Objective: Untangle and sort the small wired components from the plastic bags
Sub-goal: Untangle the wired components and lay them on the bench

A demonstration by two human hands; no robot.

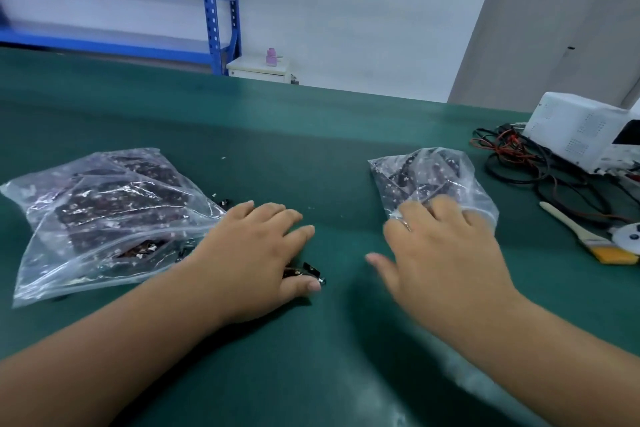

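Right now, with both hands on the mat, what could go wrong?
The small components under the left hand could scatter or retangle if it slides. Beside the left bag, stray pieces may get overlooked. The right hand, touching the right bag, could push it toward the cables nearby.

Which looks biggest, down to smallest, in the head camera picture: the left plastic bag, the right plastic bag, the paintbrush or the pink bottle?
1. left plastic bag
2. right plastic bag
3. paintbrush
4. pink bottle. It stands far back, so its real size is unsure.
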